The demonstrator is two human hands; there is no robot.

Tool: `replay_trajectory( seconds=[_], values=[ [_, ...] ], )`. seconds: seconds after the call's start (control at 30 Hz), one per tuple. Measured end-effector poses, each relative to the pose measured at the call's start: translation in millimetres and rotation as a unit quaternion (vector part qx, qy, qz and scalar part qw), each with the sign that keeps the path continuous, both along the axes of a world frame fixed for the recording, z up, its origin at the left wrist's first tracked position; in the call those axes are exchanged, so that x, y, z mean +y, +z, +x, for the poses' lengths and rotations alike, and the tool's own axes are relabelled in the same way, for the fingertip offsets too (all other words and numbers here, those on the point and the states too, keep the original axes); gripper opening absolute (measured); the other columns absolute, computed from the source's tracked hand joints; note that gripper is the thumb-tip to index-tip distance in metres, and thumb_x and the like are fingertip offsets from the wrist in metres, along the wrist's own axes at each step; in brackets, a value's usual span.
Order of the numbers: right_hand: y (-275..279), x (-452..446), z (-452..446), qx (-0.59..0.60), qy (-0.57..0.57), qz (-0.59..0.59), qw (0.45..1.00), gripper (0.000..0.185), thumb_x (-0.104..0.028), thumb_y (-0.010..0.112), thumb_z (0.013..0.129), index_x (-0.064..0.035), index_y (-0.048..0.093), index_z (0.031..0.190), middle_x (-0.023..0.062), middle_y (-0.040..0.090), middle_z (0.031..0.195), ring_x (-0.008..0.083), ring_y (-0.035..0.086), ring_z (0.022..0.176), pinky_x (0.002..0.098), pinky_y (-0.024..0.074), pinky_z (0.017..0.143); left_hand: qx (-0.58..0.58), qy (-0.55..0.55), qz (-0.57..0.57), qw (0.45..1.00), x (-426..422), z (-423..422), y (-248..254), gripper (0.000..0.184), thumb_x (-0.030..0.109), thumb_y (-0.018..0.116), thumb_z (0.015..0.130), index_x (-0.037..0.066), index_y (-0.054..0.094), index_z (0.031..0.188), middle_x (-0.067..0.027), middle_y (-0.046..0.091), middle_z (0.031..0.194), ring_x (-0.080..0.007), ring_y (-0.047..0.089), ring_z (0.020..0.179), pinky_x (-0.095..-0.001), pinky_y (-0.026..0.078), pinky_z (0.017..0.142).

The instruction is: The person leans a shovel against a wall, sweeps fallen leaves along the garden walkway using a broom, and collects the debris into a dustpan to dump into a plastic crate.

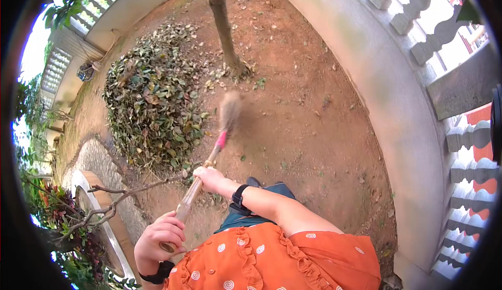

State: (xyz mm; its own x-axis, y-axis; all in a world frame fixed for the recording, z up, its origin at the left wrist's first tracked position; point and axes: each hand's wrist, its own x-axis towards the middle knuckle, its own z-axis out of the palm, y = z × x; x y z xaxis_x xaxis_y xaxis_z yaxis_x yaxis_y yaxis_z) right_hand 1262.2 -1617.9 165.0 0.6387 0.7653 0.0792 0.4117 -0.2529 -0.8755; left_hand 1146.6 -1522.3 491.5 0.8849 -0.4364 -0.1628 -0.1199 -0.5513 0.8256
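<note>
Both hands are closed around the long pale handle of a broom (192, 192). My left hand (161, 235) grips the handle close to its end, low in the view near my body. Further along the handle, my right hand (210, 179) holds it below the pink band. The brown bristle head looks blurred and touches or hovers just above the bare reddish soil (293, 117); which of these I cannot tell. Left of the bristles lies a large heap of dry and green leaves (154, 96).
A thin tree trunk (222, 26) rises beyond the broom head. A low curved wall (366, 70) with balusters borders the right. A bare branch (128, 190) reaches in from the left, near a stone-paved strip (94, 157) and potted plants. Scattered leaves lie on the soil.
</note>
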Motion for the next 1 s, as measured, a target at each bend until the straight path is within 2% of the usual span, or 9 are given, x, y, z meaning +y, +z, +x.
replay_trajectory(
  seconds=[0.17, 0.23, 0.3, 0.47, 0.57, 0.63, 0.73, 0.9, 1.0],
  values=[
    [49, 8, 33, -0.020, 0.024, 0.042, 0.999, 0.024, -0.010, 0.069, 0.076, -0.0134, 0.064, 0.099, 0.0096, 0.067, 0.100, 0.0333, 0.066, 0.094, 0.0452, 0.0527, 0.083, -0.060, -0.091, -0.113, 0.988, 24, 33, 26, 0.020, 0.012, 0.086, 0.073, 0.011, 0.070, 0.083, -0.0005, 0.069, 0.083, -0.0226, 0.068, 0.093, -0.0500, 0.039, 0.108],
    [44, -12, 46, -0.086, -0.019, 0.017, 0.996, 0.029, -0.009, 0.069, 0.075, -0.0143, 0.067, 0.103, 0.0074, 0.069, 0.101, 0.0289, 0.068, 0.092, 0.0414, 0.0545, 0.081, -0.065, -0.101, -0.132, 0.984, 37, 49, 23, 0.016, 0.012, 0.084, 0.077, 0.010, 0.070, 0.085, -0.0016, 0.070, 0.087, -0.0240, 0.068, 0.094, -0.0507, 0.038, 0.110],
    [35, -45, 70, -0.135, -0.043, -0.019, 0.990, 0.025, -0.010, 0.070, 0.073, -0.0155, 0.066, 0.098, 0.0059, 0.068, 0.095, 0.0277, 0.068, 0.088, 0.0403, 0.0555, 0.078, -0.052, -0.136, -0.180, 0.973, 41, 75, 11, 0.013, 0.012, 0.081, 0.080, 0.010, 0.071, 0.087, -0.0025, 0.070, 0.090, -0.0267, 0.068, 0.098, -0.0514, 0.037, 0.110],
    [-13, -165, 139, -0.140, -0.095, -0.208, 0.963, 0.019, -0.011, 0.067, 0.077, -0.0155, 0.061, 0.094, 0.0076, 0.064, 0.098, 0.0287, 0.066, 0.095, 0.0438, 0.0537, 0.081, -0.011, -0.073, -0.247, 0.966, 7, 153, -76, 0.014, 0.009, 0.079, 0.082, 0.010, 0.065, 0.084, -0.0073, 0.069, 0.101, -0.0307, 0.062, 0.115, -0.0475, 0.040, 0.110],
    [-49, -234, 184, -0.085, -0.095, -0.341, 0.931, 0.016, -0.015, 0.069, 0.079, -0.0153, 0.066, 0.094, 0.0088, 0.067, 0.103, 0.0305, 0.066, 0.100, 0.0447, 0.0539, 0.086, 0.052, -0.050, -0.304, 0.950, -36, 201, -160, 0.020, 0.007, 0.082, 0.079, 0.008, 0.062, 0.082, -0.0067, 0.068, 0.108, -0.0297, 0.056, 0.124, -0.0471, 0.041, 0.111],
    [-65, -262, 211, -0.043, -0.083, -0.389, 0.916, 0.017, -0.018, 0.070, 0.079, -0.0162, 0.067, 0.095, 0.0102, 0.068, 0.103, 0.0316, 0.067, 0.100, 0.0451, 0.0541, 0.088, 0.105, 0.002, -0.328, 0.939, -63, 223, -187, 0.021, 0.006, 0.082, 0.079, 0.007, 0.062, 0.084, -0.0063, 0.067, 0.109, -0.0281, 0.056, 0.124, -0.0464, 0.041, 0.109],
    [-77, -247, 235, -0.014, -0.057, -0.380, 0.923, 0.016, -0.016, 0.069, 0.078, -0.0162, 0.067, 0.094, 0.0110, 0.067, 0.103, 0.0323, 0.066, 0.100, 0.0451, 0.0537, 0.088, 0.124, 0.059, -0.326, 0.935, -63, 240, -179, 0.020, 0.005, 0.082, 0.079, 0.007, 0.062, 0.083, -0.0067, 0.068, 0.104, -0.0282, 0.057, 0.120, -0.0461, 0.042, 0.107],
    [-69, -108, 226, -0.041, 0.073, -0.202, 0.976, 0.023, -0.008, 0.066, 0.077, -0.0146, 0.062, 0.099, 0.0132, 0.064, 0.100, 0.0357, 0.065, 0.098, 0.0484, 0.0536, 0.083, 0.016, 0.156, -0.252, 0.955, 7, 187, -114, 0.018, 0.006, 0.083, 0.076, 0.011, 0.065, 0.077, -0.0042, 0.070, 0.094, -0.0271, 0.065, 0.108, -0.0505, 0.040, 0.110],
    [-59, -22, 209, -0.087, 0.168, -0.107, 0.976, 0.027, -0.009, 0.067, 0.078, -0.0165, 0.061, 0.103, 0.0113, 0.063, 0.105, 0.0356, 0.064, 0.098, 0.0484, 0.0530, 0.084, -0.013, 0.248, -0.182, 0.951, 10, 146, -63, 0.020, 0.006, 0.084, 0.074, 0.011, 0.065, 0.077, -0.0027, 0.069, 0.088, -0.0269, 0.067, 0.101, -0.0510, 0.041, 0.109]
  ],
)
